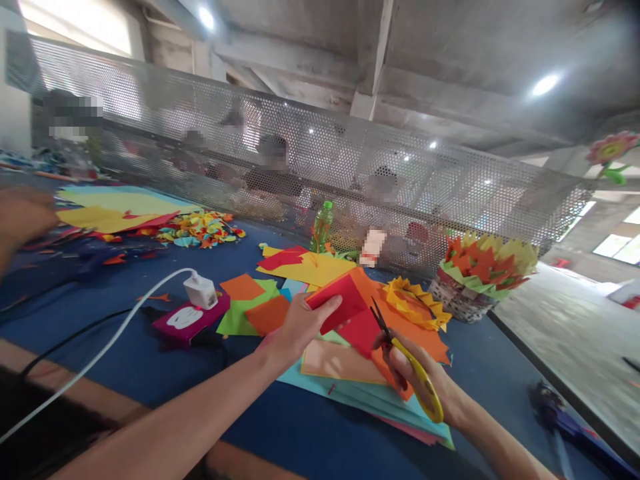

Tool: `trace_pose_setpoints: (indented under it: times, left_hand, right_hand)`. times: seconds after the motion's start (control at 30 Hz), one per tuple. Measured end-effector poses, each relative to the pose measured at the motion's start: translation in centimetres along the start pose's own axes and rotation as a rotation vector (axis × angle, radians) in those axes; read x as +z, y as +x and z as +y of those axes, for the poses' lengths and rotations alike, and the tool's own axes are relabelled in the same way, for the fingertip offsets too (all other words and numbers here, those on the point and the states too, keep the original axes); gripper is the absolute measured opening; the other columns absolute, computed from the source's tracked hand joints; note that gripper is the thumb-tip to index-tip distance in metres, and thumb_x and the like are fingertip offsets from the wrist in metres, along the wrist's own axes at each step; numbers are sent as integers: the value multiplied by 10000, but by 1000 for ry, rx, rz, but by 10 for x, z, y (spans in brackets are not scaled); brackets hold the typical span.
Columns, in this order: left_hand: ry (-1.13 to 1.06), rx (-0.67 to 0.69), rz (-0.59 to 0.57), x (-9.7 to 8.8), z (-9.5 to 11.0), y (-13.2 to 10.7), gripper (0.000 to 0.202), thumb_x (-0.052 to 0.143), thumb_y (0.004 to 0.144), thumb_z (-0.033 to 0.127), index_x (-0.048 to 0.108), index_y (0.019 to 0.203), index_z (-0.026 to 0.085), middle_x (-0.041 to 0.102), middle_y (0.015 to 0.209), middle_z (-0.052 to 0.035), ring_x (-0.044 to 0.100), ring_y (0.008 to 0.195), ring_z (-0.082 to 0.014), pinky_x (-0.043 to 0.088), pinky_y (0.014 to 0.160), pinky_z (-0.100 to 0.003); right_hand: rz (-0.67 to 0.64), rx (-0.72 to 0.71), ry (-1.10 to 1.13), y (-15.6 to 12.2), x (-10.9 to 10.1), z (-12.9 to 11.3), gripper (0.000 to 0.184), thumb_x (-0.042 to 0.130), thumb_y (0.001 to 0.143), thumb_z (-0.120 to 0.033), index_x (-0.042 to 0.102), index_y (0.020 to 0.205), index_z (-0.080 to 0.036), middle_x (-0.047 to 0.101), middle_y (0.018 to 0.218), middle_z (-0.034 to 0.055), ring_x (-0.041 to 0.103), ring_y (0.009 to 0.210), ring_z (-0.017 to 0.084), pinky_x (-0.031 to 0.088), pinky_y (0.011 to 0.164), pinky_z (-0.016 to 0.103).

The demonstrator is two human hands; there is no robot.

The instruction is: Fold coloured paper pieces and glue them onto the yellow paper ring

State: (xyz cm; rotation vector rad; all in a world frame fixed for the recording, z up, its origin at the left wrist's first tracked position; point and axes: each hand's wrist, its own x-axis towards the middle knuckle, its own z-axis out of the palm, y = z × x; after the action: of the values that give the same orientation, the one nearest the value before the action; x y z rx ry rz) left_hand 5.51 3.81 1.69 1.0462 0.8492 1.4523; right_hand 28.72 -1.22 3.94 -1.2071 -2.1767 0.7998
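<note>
My left hand [307, 320] is closed on a red sheet of craft paper [345, 297], thumb on top, with an orange sheet showing along its far edge. In my right hand [407, 357] are scissors [420, 377] with yellow handles, their dark blades pointing up and left beside the paper. Whether the blades are fully closed is hard to see. Beneath both hands lies a stack of light blue sheets [360, 403], with a peach piece [345, 362] and orange pieces on it. A ring of folded yellow-orange paper [417, 303] rests just beyond the scissors.
A purple power strip [193, 320] with a white plug [200, 292] and cables sits left. Small paper scraps [200, 228] are heaped behind it. A green bottle [323, 227] and a basket of folded paper [480, 273] stand near the perforated metal screen [320, 160]. Another person's hand [25, 217] is far left.
</note>
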Motion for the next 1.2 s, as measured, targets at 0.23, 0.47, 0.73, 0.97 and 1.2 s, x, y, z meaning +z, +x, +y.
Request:
trace_pose_setpoints:
  times: [0.23,0.47,0.73,0.97,1.2]
  left_hand:
    - [-26,-2,-55,8,8,-9,395,826,694,406,764,989,151,779,888,-82,731,782,-244,582,723,-341]
    - [-1,-21,-95,4,4,-8,376,810,719,389,760,1008,154,777,889,-82,729,805,-255,569,748,-348]
    - [12,-12,-113,2,2,-8,387,809,726,392,757,1023,149,774,939,-95,725,838,-264,570,775,-356]
    - [1,-49,-96,5,4,-11,362,819,721,432,757,923,138,770,848,-88,718,752,-237,573,715,-349]
    - [-13,-56,-107,6,7,-12,388,834,699,425,765,958,145,773,863,-89,721,778,-250,571,741,-372]
  right_hand:
    - [-51,56,71,3,3,-11,574,401,935,-703,578,1160,-205,451,663,-33,505,559,133,470,538,262]
    - [-64,70,103,5,3,-14,579,393,939,-706,565,1100,-178,457,608,-43,465,503,118,401,493,257]
    - [-60,39,115,3,6,-6,535,384,964,-671,564,1062,-177,460,587,-57,448,482,104,384,488,245]
    - [-12,36,97,3,12,1,565,356,960,-690,566,1023,-170,457,520,-70,434,446,96,377,493,237]
    - [35,95,31,1,13,-4,528,423,929,-695,572,920,-188,478,458,-54,442,414,104,312,430,220]
